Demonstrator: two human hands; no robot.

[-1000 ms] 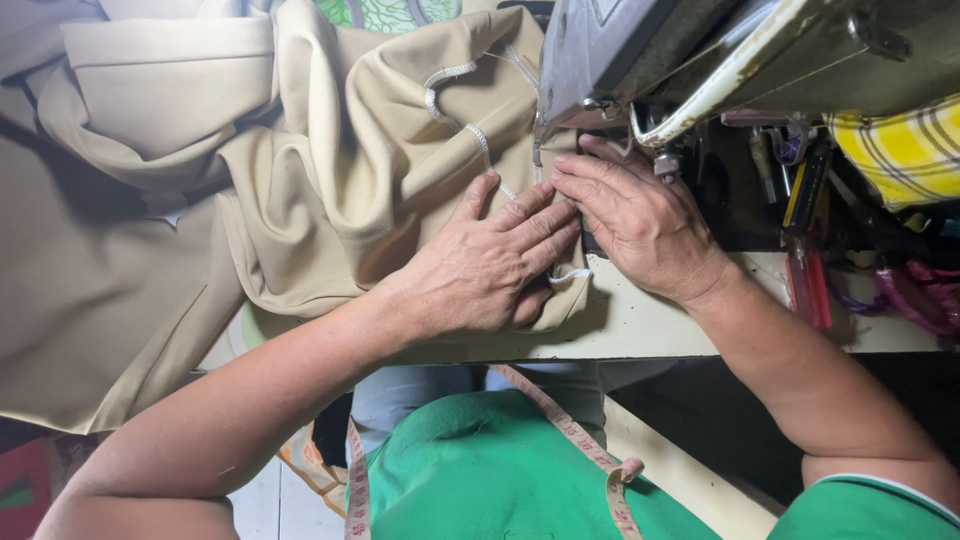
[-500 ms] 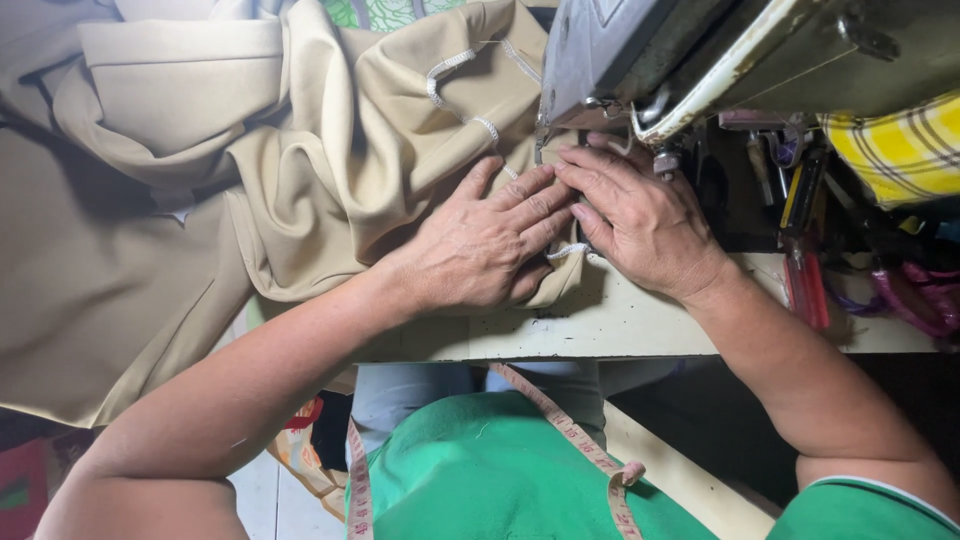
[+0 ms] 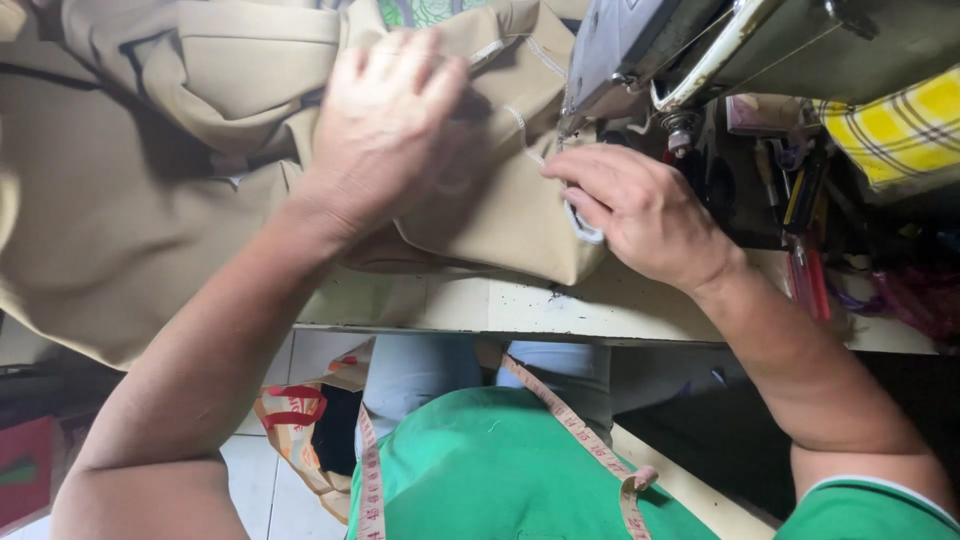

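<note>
Pale, cream-coloured sewing table (image 3: 520, 305) is seen from above, its front edge scuffed and speckled with dark marks. Most of its top is covered by a large piece of beige fabric (image 3: 150, 230), which spills over the table's left edge and is cut off by the frame at top and left. A grey sewing machine (image 3: 640, 50) stands at the upper right; only its lower head is visible, and the needle area is largely hidden behind the fabric fold and the fingers.

The left hand (image 3: 385, 125) is raised over the bunched fabric, fingers spread and slightly curled; it is motion-blurred, so whether cloth is gripped or merely pressed cannot be told. The right hand (image 3: 640, 205) lies flat on the fabric just beside the machine's foot, fingers extended toward the needle, with the folded hem edge held down under the fingertips; nothing is enclosed in it.

To the right of the machine, a cluttered dark recess is noted: tools with red handles (image 3: 805, 280) and a yellow plaid cloth (image 3: 900, 130), partly cut off by the frame. Items behind them are too dim to identify.

Below the table, a tan bag with red printing (image 3: 295, 420) stands on the tiled floor, half hidden by the left forearm. A pink measuring tape (image 3: 580, 430) is draped over a green shirt (image 3: 490, 470).
</note>
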